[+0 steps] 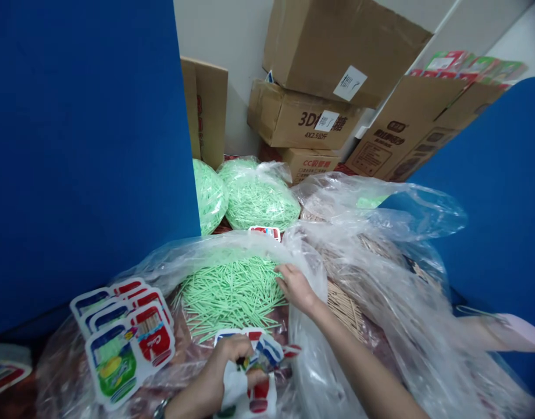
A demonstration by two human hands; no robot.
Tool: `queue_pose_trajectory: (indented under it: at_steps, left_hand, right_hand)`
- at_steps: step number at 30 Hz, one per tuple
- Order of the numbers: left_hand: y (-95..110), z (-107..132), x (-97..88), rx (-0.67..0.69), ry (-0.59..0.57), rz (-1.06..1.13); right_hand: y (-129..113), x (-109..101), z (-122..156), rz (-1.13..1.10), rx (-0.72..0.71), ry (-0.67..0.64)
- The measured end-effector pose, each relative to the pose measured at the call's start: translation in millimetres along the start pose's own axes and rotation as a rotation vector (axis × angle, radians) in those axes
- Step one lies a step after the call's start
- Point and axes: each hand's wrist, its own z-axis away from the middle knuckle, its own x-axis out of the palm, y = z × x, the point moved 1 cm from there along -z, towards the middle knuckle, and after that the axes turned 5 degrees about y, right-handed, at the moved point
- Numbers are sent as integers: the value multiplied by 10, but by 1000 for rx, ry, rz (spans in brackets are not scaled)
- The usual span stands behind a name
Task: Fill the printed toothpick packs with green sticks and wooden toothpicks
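Likely light and brittle, the thin pale-green sticks heaped amid clear plastic film suit gentle mid-length pinching, the left hand gripping a glossy red-and-white printed pouch, the right hand's hold at their edge unclear.

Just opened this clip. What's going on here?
A person is working over a pile of thin green sticks lying in spread clear plastic. The left hand grips some printed packaging just in front of the pile, while the right hand is at the pile's right edge; whether it holds anything is unclear. Overlapping printed pouches lie to the left, brown sticks to the right, and cardboard boxes are stacked behind.
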Motion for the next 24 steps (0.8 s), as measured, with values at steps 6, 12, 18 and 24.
queue_pose_trajectory:
  at_steps: [6, 12, 18, 24]
  left_hand:
    - [-21, -5, 69, 1, 29, 70]
    - [41, -25, 101, 31, 7, 107]
    - [23, -13, 102, 14, 17, 107]
    - [102, 1, 51, -44, 31, 73]
  right_hand:
    - [155, 50, 8, 279, -181, -166]
    - [77, 161, -124, 448, -341, -210]
    - [134, 226, -185, 490, -436, -225]
    - [185, 196, -157, 468, -470, -208]
